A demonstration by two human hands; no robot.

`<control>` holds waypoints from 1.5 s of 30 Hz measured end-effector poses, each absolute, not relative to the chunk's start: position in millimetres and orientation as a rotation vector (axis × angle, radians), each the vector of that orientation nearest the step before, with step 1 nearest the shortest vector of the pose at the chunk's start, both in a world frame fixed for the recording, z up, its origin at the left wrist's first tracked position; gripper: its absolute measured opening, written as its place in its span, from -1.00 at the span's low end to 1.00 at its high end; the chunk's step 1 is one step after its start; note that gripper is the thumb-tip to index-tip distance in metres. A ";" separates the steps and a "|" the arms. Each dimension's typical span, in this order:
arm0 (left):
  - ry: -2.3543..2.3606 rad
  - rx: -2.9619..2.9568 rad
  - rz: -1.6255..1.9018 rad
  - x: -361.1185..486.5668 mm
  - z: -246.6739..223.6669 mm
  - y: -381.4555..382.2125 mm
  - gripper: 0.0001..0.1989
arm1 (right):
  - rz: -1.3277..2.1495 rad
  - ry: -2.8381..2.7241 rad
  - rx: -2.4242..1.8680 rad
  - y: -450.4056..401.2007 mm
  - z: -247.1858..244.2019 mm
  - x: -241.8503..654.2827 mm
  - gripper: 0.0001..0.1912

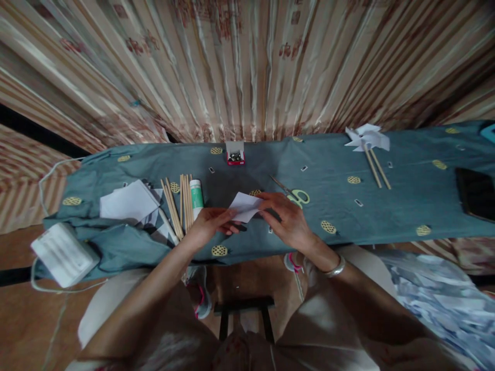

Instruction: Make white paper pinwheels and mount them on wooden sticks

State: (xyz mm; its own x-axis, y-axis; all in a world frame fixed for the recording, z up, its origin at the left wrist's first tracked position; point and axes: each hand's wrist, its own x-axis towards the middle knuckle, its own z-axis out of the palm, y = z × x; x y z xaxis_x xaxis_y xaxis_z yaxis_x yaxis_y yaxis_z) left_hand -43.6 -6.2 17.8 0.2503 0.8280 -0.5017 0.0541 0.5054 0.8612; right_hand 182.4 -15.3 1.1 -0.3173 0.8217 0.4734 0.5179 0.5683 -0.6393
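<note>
A small white sheet of paper is held between both hands, above the near middle of the cloth-covered table. My left hand pinches its left edge with thumb and fingers. On the opposite side, my right hand grips the right corner, its fingers over the edge. Green-handled scissors lie just beyond my right hand, blades toward the upper left. Beside my left hand are a green and white glue stick and several thin wooden sticks.
Paper sheets are stacked at the left, near a white power strip or adapter. A small open box of shiny pins stands at the back. Paper pinwheels on sticks and a dark phone lie at the right. Curtains hang behind.
</note>
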 end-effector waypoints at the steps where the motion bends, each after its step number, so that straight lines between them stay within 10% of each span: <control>1: 1.216 0.934 0.623 -43.3 17.6 -6.4 -0.55 | 0.464 -1.997 -1.071 -15.4 0.4 182.9 -0.88; 31: 1.435 1.129 1.051 -49.5 13.3 17.6 -0.79 | 0.126 -2.178 -2.172 6.4 7.3 238.7 -0.72; 45: 1.435 1.078 1.139 -48.2 15.0 24.2 -0.83 | 0.616 -1.848 -2.026 10.0 2.4 234.0 -0.70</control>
